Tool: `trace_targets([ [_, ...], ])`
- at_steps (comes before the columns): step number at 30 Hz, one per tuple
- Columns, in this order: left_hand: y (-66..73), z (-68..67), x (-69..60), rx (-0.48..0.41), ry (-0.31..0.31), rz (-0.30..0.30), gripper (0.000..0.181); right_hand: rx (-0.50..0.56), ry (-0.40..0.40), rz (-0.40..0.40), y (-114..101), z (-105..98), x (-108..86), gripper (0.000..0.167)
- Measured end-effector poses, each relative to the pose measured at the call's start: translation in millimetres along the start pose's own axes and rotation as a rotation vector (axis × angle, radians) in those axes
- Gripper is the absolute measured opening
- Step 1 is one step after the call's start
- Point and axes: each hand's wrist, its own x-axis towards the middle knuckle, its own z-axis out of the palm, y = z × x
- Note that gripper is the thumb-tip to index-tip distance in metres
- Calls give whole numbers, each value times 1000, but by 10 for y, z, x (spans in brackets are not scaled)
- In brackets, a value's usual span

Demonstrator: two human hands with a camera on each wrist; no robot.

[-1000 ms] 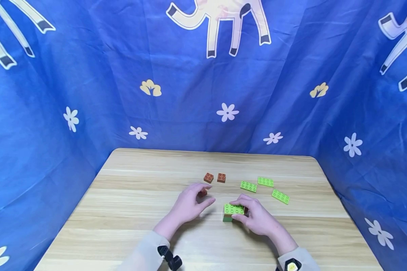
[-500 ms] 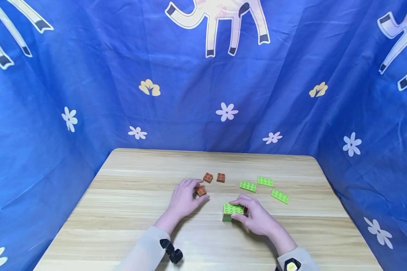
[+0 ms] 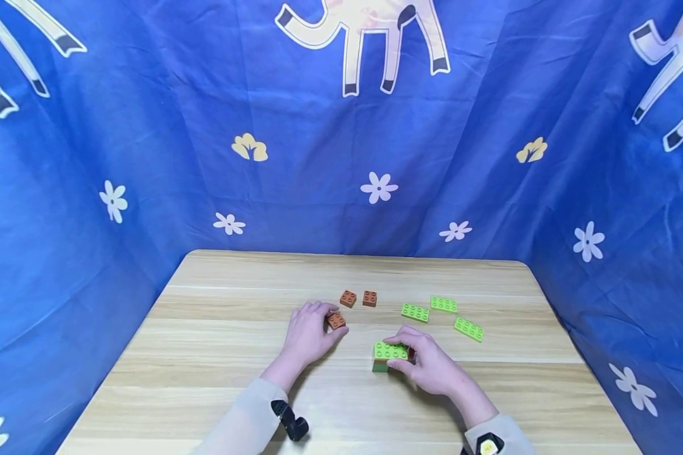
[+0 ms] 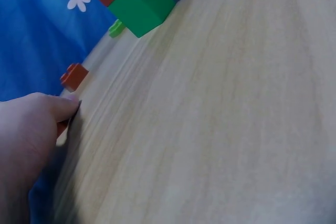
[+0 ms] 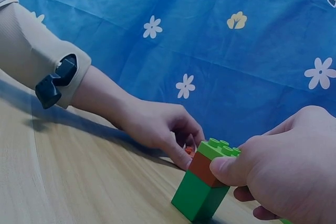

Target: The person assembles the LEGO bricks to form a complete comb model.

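In the head view my left hand (image 3: 307, 338) pinches a small reddish-brown brick (image 3: 336, 320) between thumb and fingers, low at the table. That brick is mostly hidden behind the thumb in the left wrist view. My right hand (image 3: 429, 363) grips a stack of bricks (image 3: 390, 351) standing on the table. The stack has a dark green base (image 5: 197, 195), a reddish-brown layer (image 5: 203, 169) and a lime green studded plate (image 5: 212, 149) on top. Its thumb presses the near side, with the fingers at the far side.
Two more reddish-brown bricks, one on the left (image 3: 348, 298) and one on the right (image 3: 370, 298), lie beyond the left hand. Three lime plates, one nearest (image 3: 415, 313), one farthest (image 3: 444, 304) and one rightmost (image 3: 469, 329), lie behind the right hand. A blue curtain (image 3: 296, 189) surrounds the wooden table (image 3: 216, 316).
My left hand has moved slightly left and back and its thumb and fingers have come together on the reddish-brown brick. The right hand and the stack have stayed in place.
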Motion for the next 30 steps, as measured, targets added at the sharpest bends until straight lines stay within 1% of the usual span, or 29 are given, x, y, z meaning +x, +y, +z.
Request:
trace_targets([
  [6, -12, -4, -11, -4, 29, 26, 46, 5, -2, -1, -5, 4, 9, 40],
  [12, -9, -22, -27, -36, 25, 35, 47, 3, -2, 0, -12, 4, 12, 40],
  [15, 19, -46, -28, -64, 26, 44, 48, -1, -2, 0, -18, 2, 12, 40],
  [18, 78, -89, -27, -103, 24, 54, 49, -1, -5, 3, -24, 0, 10, 40],
  [24, 245, -194, -18, -190, 10, 84, 50, -8, 2, 3, -31, -5, 11, 40],
  [27, 332, -240, -32, -253, -17, 109, 50, -12, 6, -7, -28, -6, 10, 40],
  [30, 427, -285, -59, -337, -64, 130, 50, -14, 8, -17, -17, -6, 9, 40],
])
